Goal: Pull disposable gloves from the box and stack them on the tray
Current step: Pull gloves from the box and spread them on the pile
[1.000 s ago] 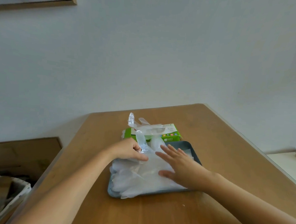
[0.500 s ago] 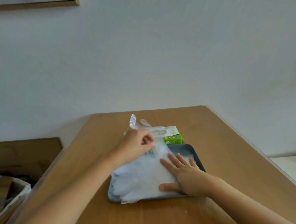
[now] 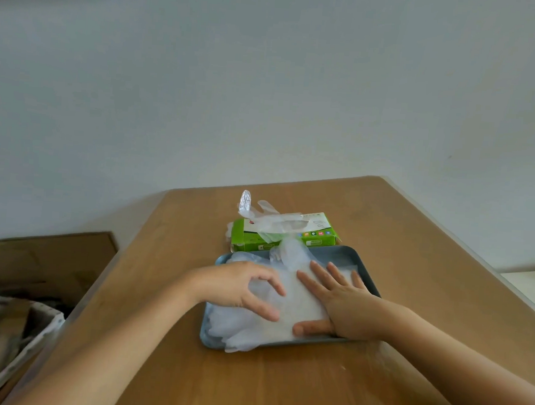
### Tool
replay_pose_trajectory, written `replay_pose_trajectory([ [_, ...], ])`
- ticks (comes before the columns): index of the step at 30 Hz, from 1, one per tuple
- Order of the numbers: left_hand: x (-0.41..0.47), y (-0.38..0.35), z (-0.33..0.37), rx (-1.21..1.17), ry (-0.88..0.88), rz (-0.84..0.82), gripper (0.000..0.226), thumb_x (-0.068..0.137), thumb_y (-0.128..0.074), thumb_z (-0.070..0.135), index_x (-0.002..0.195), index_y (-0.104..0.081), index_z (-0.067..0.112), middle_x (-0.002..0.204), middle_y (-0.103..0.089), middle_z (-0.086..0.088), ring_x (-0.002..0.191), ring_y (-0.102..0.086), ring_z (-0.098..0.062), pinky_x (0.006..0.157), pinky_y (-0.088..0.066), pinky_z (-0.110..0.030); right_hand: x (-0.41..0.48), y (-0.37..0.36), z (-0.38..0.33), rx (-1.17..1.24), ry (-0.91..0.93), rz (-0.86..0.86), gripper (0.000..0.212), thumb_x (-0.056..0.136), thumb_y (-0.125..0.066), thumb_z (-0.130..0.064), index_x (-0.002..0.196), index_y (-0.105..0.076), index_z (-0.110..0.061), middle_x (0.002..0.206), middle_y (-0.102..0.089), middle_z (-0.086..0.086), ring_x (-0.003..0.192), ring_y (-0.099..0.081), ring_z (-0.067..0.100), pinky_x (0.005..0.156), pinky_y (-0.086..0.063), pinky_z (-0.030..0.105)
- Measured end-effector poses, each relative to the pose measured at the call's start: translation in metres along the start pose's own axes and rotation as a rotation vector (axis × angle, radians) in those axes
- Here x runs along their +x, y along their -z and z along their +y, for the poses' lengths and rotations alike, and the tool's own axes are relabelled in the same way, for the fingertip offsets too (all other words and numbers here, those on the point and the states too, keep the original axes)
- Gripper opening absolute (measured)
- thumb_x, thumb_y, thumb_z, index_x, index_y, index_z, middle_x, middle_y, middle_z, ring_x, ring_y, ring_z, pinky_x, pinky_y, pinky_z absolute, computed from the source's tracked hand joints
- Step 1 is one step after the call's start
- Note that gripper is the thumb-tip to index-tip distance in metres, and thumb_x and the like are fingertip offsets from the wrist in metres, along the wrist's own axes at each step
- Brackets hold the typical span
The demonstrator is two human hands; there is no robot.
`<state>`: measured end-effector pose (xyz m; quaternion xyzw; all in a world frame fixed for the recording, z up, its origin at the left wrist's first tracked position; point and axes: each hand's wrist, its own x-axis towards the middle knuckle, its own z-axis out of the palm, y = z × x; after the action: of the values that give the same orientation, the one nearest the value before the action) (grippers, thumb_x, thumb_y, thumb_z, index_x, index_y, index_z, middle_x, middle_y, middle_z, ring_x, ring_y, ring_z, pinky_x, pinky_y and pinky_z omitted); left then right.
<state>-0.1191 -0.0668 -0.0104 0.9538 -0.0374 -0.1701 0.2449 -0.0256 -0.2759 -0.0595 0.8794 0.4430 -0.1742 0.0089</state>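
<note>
A green glove box (image 3: 289, 239) lies on the wooden table just behind a grey-blue tray (image 3: 367, 272). A clear glove (image 3: 267, 216) pokes up out of the box's top. On the tray lies a stack of translucent gloves (image 3: 249, 331), with one puffed-up end (image 3: 289, 253) at its far edge. My right hand (image 3: 340, 303) lies flat on the right half of the stack, fingers straight and spread. Over the stack's left half, my left hand (image 3: 239, 289) has its fingers loosely curved, fingertips touching the plastic and gripping nothing.
The wooden table (image 3: 280, 387) ends at the white wall behind and along a slanted right edge. To the left, lower down, are a brown board (image 3: 40, 257) and a basket of clutter (image 3: 4, 330). A pale surface (image 3: 530, 287) lies beyond the right edge.
My left hand moved from beside the box, where it pinched a glove, down and back onto the left of the stack, and has let go. My right hand stays flat on the stack.
</note>
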Motion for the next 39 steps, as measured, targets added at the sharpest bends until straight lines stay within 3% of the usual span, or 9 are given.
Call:
replay_pose_trajectory([
  [7,0.007,-0.021,0.008,0.023,-0.077,0.186,0.078,0.068,-0.079,0.054,0.135,-0.041,0.042,0.126,-0.046,0.024,0.119,-0.035,0.005,0.102,-0.032,-0.018,0.001,0.0,0.0,-0.022,0.0,-0.002,0.116,0.056,-0.019,-0.092,0.148,0.021,-0.034,0.156,0.026,-0.001,0.143,0.024,0.025,0.115,0.009,0.057],
  [14,0.012,-0.028,0.003,0.197,-0.113,0.179,0.039,0.067,-0.074,0.064,0.08,-0.058,0.031,0.101,-0.043,0.013,0.102,-0.033,-0.008,0.092,-0.035,-0.027,0.001,-0.001,0.0,-0.006,-0.001,0.009,0.119,0.051,-0.017,-0.093,0.149,0.019,-0.034,0.157,0.024,-0.001,0.144,0.023,0.025,0.115,0.009,0.057],
  [21,-0.037,-0.023,-0.005,0.247,-0.034,0.103,0.06,0.075,-0.047,0.077,0.051,-0.057,0.023,0.092,-0.05,0.015,0.098,-0.043,-0.001,0.093,-0.037,-0.028,0.0,-0.001,0.001,0.018,0.007,0.007,0.112,0.061,-0.025,-0.09,0.149,0.017,-0.035,0.157,0.024,-0.002,0.144,0.024,0.025,0.115,0.01,0.059],
  [25,-0.058,-0.015,0.004,-0.017,0.063,0.007,0.063,0.075,-0.045,0.078,0.047,-0.057,0.022,0.08,-0.064,0.006,0.063,-0.056,-0.01,0.072,-0.048,-0.027,0.001,-0.001,0.001,0.023,0.007,0.0,0.114,0.058,-0.023,-0.092,0.149,0.018,-0.035,0.157,0.024,-0.001,0.144,0.024,0.026,0.114,0.01,0.059],
  [28,-0.045,-0.009,0.008,-0.156,0.003,0.307,0.048,0.088,-0.05,0.057,0.057,-0.061,0.021,0.064,-0.062,0.001,0.048,-0.044,-0.004,0.052,-0.036,-0.017,0.001,-0.001,0.002,0.028,0.005,0.0,0.113,0.06,-0.025,-0.091,0.149,0.017,-0.035,0.157,0.024,-0.001,0.144,0.024,0.025,0.115,0.01,0.059],
  [32,-0.004,-0.015,0.005,-0.096,-0.026,0.455,0.013,0.092,-0.061,0.031,0.098,-0.065,0.021,0.099,-0.066,0.012,0.091,-0.059,0.002,0.082,-0.043,-0.021,0.0,0.0,0.001,0.031,0.002,-0.001,0.115,0.059,-0.025,-0.092,0.149,0.017,-0.035,0.157,0.024,-0.001,0.144,0.023,0.025,0.115,0.01,0.058],
  [34,0.007,-0.024,0.002,0.046,0.045,0.23,0.06,0.084,-0.064,0.052,0.136,-0.047,0.029,0.141,-0.045,0.014,0.132,-0.039,-0.005,0.108,-0.031,-0.025,0.0,0.0,0.0,0.027,-0.001,0.007,0.112,0.063,-0.028,-0.09,0.149,0.017,-0.034,0.157,0.024,-0.001,0.144,0.023,0.025,0.115,0.01,0.058],
  [36,0.008,-0.032,-0.002,0.188,0.057,0.053,0.099,0.073,-0.055,0.072,0.153,-0.013,0.032,0.159,-0.006,0.014,0.146,-0.003,-0.006,0.12,-0.006,-0.032,0.0,0.0,-0.001,0.021,0.003,0.009,0.109,0.067,-0.032,-0.087,0.149,0.018,-0.034,0.157,0.024,-0.002,0.144,0.023,0.025,0.115,0.009,0.057],
  [39,0.005,-0.038,-0.012,0.291,0.031,0.021,0.102,0.079,-0.051,0.071,0.152,0.01,0.034,0.157,0.021,0.012,0.144,0.021,-0.009,0.119,0.011,-0.038,-0.003,0.004,0.003,0.015,0.01,-0.009,0.108,0.071,-0.036,-0.085,0.149,0.018,-0.035,0.157,0.024,-0.003,0.144,0.022,0.023,0.116,0.01,0.053],
])
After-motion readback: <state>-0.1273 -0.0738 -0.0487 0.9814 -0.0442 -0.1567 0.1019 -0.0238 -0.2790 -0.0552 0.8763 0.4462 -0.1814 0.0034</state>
